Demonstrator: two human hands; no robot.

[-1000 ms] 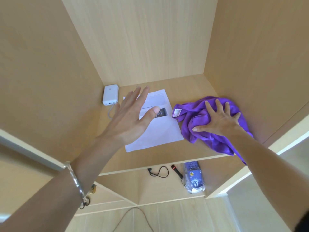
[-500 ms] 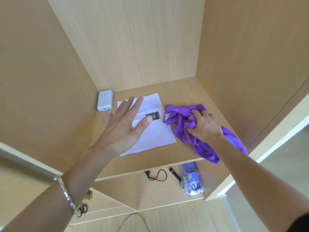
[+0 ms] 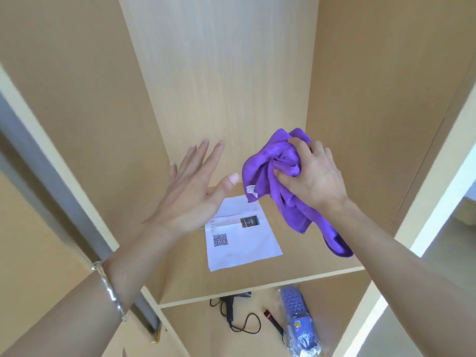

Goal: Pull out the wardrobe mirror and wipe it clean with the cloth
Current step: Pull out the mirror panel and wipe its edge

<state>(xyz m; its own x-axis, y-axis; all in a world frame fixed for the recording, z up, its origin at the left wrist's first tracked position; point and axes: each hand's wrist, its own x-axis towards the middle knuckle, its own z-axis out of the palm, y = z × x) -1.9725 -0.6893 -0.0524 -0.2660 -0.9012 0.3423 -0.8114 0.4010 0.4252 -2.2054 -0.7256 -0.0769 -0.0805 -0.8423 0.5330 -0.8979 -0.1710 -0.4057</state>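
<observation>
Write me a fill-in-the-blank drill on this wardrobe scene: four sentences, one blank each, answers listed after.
1. The right hand grips a bunched cloth whose colour is ____.
2. A silver bracelet sits on the ____ wrist.
3. The sheet of paper lying on the shelf carries a printed ____ code.
4. The black cable lies on the level ____ that shelf.
Missing words: purple; left; QR; below.

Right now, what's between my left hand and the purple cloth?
Nothing: the head view shows a narrow bare gap between the left hand and the cloth gripped by the right hand, with only the shelf and a paper sheet behind.
</observation>
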